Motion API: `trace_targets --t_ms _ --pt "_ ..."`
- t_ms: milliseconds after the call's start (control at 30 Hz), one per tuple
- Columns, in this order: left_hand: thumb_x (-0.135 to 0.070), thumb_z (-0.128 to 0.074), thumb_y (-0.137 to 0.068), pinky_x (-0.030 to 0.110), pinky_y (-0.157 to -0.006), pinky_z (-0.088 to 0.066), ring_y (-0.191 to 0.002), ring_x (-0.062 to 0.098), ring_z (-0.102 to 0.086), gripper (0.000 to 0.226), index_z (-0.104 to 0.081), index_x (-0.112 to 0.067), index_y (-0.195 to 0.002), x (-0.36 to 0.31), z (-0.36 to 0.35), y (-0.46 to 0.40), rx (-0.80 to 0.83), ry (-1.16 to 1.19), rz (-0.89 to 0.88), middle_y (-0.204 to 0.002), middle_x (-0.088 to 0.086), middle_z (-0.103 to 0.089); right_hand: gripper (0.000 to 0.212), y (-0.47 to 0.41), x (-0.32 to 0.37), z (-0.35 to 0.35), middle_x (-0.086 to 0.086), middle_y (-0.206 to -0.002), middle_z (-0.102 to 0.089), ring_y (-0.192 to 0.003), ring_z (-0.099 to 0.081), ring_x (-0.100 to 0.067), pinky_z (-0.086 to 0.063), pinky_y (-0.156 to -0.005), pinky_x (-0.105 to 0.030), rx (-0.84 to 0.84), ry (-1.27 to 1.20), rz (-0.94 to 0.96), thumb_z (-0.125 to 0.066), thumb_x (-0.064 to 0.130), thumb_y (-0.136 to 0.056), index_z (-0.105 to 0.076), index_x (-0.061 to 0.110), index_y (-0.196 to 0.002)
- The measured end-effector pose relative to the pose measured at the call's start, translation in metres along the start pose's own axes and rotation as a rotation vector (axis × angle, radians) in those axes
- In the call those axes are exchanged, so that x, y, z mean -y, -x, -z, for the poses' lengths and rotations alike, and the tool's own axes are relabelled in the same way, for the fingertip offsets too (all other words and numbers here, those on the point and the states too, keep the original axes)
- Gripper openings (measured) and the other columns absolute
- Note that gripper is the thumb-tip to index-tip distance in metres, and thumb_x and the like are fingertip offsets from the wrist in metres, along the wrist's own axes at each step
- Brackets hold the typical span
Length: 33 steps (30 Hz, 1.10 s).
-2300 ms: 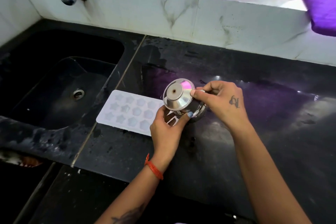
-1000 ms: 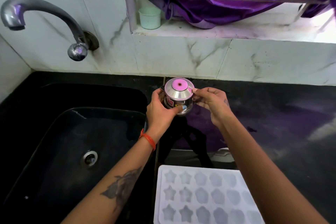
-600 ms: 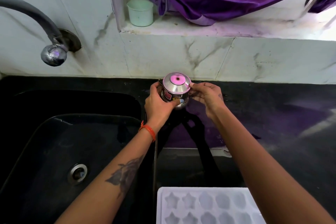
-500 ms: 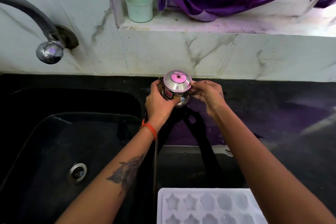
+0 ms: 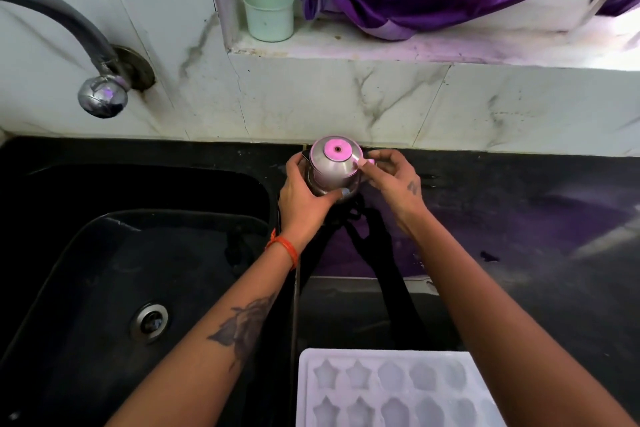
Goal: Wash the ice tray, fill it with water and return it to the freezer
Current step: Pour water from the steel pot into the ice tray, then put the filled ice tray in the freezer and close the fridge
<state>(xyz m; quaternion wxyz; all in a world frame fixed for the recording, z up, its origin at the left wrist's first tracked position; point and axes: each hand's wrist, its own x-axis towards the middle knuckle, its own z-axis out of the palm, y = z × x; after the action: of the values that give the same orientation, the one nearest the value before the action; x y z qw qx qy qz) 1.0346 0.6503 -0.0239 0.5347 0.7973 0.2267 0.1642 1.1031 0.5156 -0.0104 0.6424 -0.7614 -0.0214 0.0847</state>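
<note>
We note both hands, left hand (image 5: 302, 197) and right hand (image 5: 393, 180), with grip closed round the inverted steel pot (image 5: 331, 168) by the bench's back wall, seemingly parking it clear of the ice tray (image 5: 391, 388) lying nearest us.

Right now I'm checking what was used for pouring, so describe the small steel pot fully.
The small steel pot is shiny, rounded metal, seemingly upside down, its flat circular base reflecting pink. It sits at the back of the black counter near the marble wall, between both hands: left hand cups its side, right hand pinches its edge.
</note>
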Motion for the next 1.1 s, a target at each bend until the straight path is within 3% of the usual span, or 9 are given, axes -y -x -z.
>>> trace_targets --t_ms 67,200,267,400,533,700,800,967,1100 --pt "-0.032 -0.088 -0.060 0.034 -0.102 -0.044 -0.123 0.018 -0.053 0.096 -0.035 -0.019 -0.138 -0.003 0.004 0.010 0.012 0.010 -0.016 -0.137 0.001 -0.053 0.039 0.012 0.005 0.005 -0.001 -0.109 -0.068 -0.098 -0.064 -0.007 -0.052 -0.087 -0.022 -0.007 0.078 0.058 -0.073 0.037 -0.079 -0.059 0.020 -0.111" --pt "-0.033 -0.084 -0.066 0.022 -0.097 -0.038 -0.126 0.017 -0.049 0.092 -0.034 -0.019 -0.141 -0.010 0.014 0.041 0.028 -0.041 -0.092 -0.139 0.001 -0.051 0.052 0.042 0.006 0.021 0.001 -0.128 -0.058 -0.120 -0.053 -0.013 -0.045 -0.101 -0.034 -0.006 0.334 0.230 -0.067 0.044 -0.083 -0.052 0.020 -0.126" --pt "-0.035 -0.083 -0.068 0.019 -0.097 -0.034 -0.130 0.016 -0.046 0.091 -0.033 -0.018 -0.143 -0.013 0.018 0.060 0.041 -0.068 -0.130 -0.142 0.000 -0.048 0.053 0.061 0.008 0.032 0.003 -0.130 -0.057 -0.123 -0.050 -0.014 -0.042 -0.100 -0.032 -0.019 0.438 0.294 -0.064 0.046 -0.084 -0.050 0.021 -0.129" --pt "-0.042 -0.078 -0.072 0.025 -0.107 -0.036 -0.134 0.014 -0.041 0.089 -0.032 -0.020 -0.145 -0.015 0.027 0.101 0.069 -0.129 -0.173 -0.146 -0.001 -0.044 0.053 0.100 0.005 0.053 0.002 -0.132 -0.056 -0.124 -0.048 -0.018 -0.037 -0.094 -0.026 -0.050 0.592 0.384 -0.060 0.049 -0.085 -0.049 0.024 -0.131" --pt "-0.045 -0.074 -0.076 0.018 -0.104 -0.027 -0.138 0.013 -0.034 0.089 -0.028 -0.020 -0.148 -0.010 0.036 0.147 0.087 -0.214 -0.176 -0.151 -0.002 -0.036 0.057 0.141 -0.004 0.074 -0.001 -0.137 -0.053 -0.128 -0.045 -0.020 -0.038 -0.101 -0.033 -0.057 0.667 0.430 -0.060 0.049 -0.086 -0.048 0.021 -0.133" --pt "-0.049 -0.070 -0.078 0.028 -0.111 -0.027 -0.142 0.015 -0.027 0.089 -0.024 -0.023 -0.149 0.005 0.044 0.195 0.087 -0.299 -0.158 -0.155 -0.002 -0.029 0.059 0.188 -0.026 0.099 -0.006 -0.144 -0.045 -0.134 -0.039 -0.023 -0.036 -0.107 -0.043 -0.059 0.755 0.404 -0.059 0.051 -0.086 -0.047 0.021 -0.135" --pt "-0.048 -0.070 -0.078 0.026 -0.110 -0.025 -0.142 0.015 -0.027 0.088 -0.024 -0.023 -0.149 0.012 0.045 0.219 0.067 -0.327 -0.141 -0.156 -0.002 -0.027 0.061 0.214 -0.038 0.114 -0.006 -0.145 -0.043 -0.136 -0.036 -0.024 -0.035 -0.109 -0.047 -0.066 0.776 0.386 -0.057 0.054 -0.086 -0.047 0.021 -0.136" --pt "-0.048 -0.070 -0.078 0.033 -0.110 -0.030 -0.140 0.019 -0.031 0.087 -0.026 -0.024 -0.149 0.019 0.047 0.255 0.028 -0.351 -0.072 -0.155 -0.001 -0.029 0.063 0.250 -0.052 0.133 -0.006 -0.148 -0.039 -0.137 -0.033 -0.025 -0.029 -0.110 -0.043 -0.067 0.767 0.339 -0.054 0.054 -0.086 -0.046 0.019 -0.137" --pt "-0.049 -0.068 -0.080 0.032 -0.108 -0.030 -0.137 0.024 -0.033 0.083 -0.029 -0.020 -0.147 0.019 0.050 0.280 -0.028 -0.407 -0.023 -0.152 0.001 -0.035 0.070 0.267 -0.064 0.144 -0.008 -0.142 -0.047 -0.132 -0.039 -0.026 -0.033 -0.107 -0.040 -0.100 0.789 0.297 -0.043 0.065 -0.085 -0.048 0.017 -0.135"
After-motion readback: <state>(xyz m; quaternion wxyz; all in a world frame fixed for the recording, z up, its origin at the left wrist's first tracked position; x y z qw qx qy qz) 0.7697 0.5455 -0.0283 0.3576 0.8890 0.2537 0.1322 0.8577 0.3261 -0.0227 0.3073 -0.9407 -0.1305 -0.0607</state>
